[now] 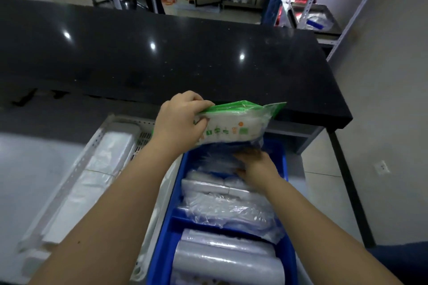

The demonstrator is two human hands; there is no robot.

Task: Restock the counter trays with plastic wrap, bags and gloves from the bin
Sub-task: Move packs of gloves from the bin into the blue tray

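Left hand (179, 120) grips green-topped packet (234, 122) above blue bin (172, 201) — right hand (257, 166) perhaps grasping.

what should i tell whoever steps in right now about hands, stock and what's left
Left hand: grip closed on the green-topped packet, held up over the far end of the blue bin.
Right hand: down in the bin's far compartment among clear plastic packs; whether it has a grip on anything cannot be told.
Stock: rolls of plastic film lie in the bin's near compartment. The grey perforated tray left of the bin already holds white folded bags.
Done: one tray holds bags.
Left: place the lifted packet, then move out the rest of the bin's contents.
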